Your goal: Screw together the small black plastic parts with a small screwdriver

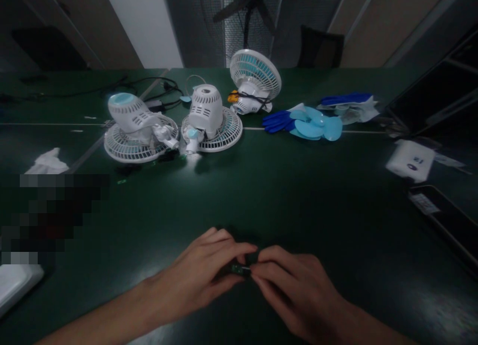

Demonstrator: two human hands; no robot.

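Head view, from the left edge: a white box-like object sits at 8 o'clock, cut by the frame, and crumpled white material lies at 9. Between 9 and 10, a white fan rests grille-down on the green table, its rounded housing upward. Dark cables trail behind it. Just beside it, at 11 o'clock, a second fan also lies grille-down.

At 6 to 7 o'clock, the left hand curls its thumb and fingers around a small green piece, which is at 6 o'clock between the hands; blur and shade hide its details. At 12 o'clock, a third fan leans tilted, a black cord around its body and a yellow-orange part at its side. The right hand, at 5 o'clock, pinches its fingertips together on a thin pale strip at the green piece's end.

Between 1 and 2 lies a blue glove, touching light-blue fan blades at 2; another blue-and-white glove lies farther out. At 3 sits a white block, and between 3 and 4 a dark flat device.
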